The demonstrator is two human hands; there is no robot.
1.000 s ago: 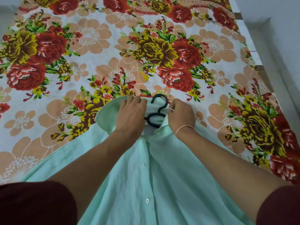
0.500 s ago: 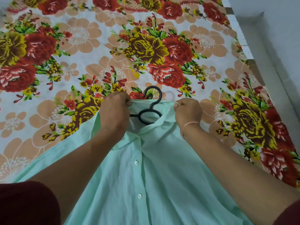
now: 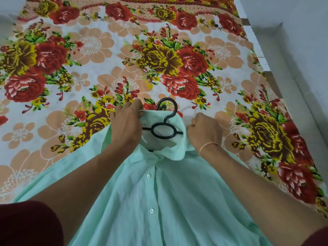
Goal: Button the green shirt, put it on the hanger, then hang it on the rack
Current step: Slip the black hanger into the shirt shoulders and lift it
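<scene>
The mint-green shirt [image 3: 170, 196] lies front-up on a flowered bedsheet, its placket buttoned with white buttons. A black plastic hanger [image 3: 164, 129] sits inside the neck opening; its hook and ring poke out past the collar, and its arms are hidden under the cloth. My left hand [image 3: 126, 124] pinches the left side of the collar at its back edge. My right hand [image 3: 204, 130] is closed on the right side of the collar. The collar's right point is folded down in front.
The floral bedsheet [image 3: 159, 55] covers the whole bed ahead of me. The bed's right edge [image 3: 262, 63] meets a grey wall and floor strip [image 3: 301, 68]. No rack is in view. My dark red sleeves fill the lower corners.
Both hands have spread apart along the collar and pulled it wider, so more of the hanger's ring and hook shows. The shirt's neck has shifted a little away from me.
</scene>
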